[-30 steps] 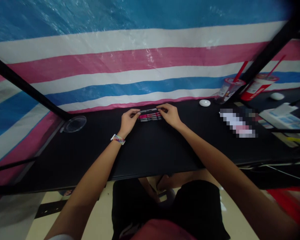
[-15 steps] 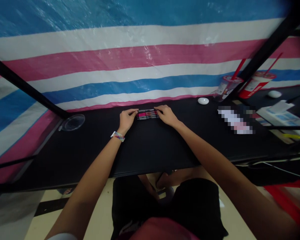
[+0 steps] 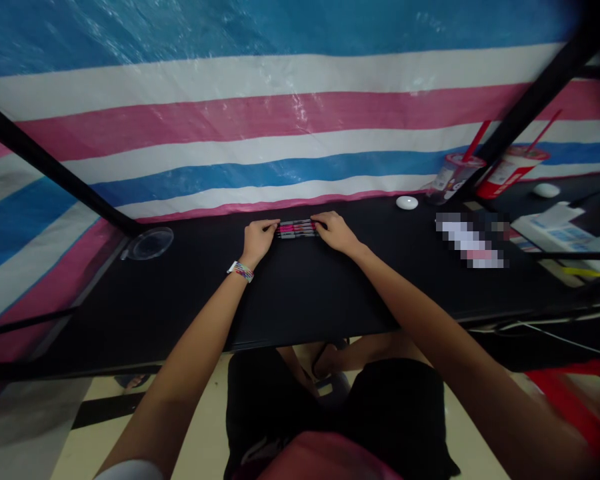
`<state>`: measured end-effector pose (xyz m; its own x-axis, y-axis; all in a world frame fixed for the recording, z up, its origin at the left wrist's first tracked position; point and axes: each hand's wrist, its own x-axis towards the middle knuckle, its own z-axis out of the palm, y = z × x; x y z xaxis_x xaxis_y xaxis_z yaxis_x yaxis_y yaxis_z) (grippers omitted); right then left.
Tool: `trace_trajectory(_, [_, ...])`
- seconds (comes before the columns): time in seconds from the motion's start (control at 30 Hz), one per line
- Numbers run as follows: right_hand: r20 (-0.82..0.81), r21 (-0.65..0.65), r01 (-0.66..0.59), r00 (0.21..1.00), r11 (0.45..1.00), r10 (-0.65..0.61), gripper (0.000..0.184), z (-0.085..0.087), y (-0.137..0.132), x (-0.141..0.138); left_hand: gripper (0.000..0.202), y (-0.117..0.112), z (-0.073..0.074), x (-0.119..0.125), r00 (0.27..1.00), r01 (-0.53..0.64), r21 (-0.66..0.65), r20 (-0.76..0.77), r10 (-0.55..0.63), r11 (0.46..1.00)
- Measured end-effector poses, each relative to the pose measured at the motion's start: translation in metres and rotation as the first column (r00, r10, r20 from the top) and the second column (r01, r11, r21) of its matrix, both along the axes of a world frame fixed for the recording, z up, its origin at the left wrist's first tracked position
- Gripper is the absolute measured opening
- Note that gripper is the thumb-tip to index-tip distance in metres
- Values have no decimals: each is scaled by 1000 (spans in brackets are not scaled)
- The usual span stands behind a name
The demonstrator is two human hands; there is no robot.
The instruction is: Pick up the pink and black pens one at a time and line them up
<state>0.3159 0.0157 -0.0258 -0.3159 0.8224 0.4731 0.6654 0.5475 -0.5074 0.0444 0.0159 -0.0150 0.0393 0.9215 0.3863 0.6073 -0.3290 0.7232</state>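
Several slim pens, grey and black with pink parts, lie side by side in a flat row on the black table. At their left ends my left hand, with a colourful woven band on the wrist, has thumb and fingers closed. Gripping the opposite ends is my right hand, also closed, its fingers covering the tips. The pens run level between both hands, near the back of the table.
At the left lies a round clear plastic lid. A white oval object, a clear cup with a red straw and a red-and-white cup stand back right. A black pole slants behind them.
Both hands stay at the ends of the pens and have barely moved. The whole view has shifted slightly.
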Motion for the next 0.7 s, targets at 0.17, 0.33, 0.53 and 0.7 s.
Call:
trace_trajectory(0.17, [-156, -91, 86, 983, 992, -100, 38, -3, 4, 4, 34, -2, 2, 2, 1000, -15, -11, 9, 15, 1000])
trace_trajectory(0.33, [-421, -241, 199, 860, 950, -287, 36, -9, 20, 8, 39, 6, -1, -3, 972, 12, -30, 236, -5, 999])
trace_trajectory(0.53, [-554, -313, 215, 750, 925, -361, 40, -14, 34, -18, 57, 20, -5, -11, 857, 113, -194, 515, 3, 974])
trace_trajectory(0.7, [-542, -333, 207, 756, 920, -366, 42, -9, 30, -31, 68, 22, -2, 3, 836, 170, -254, 549, -3, 952])
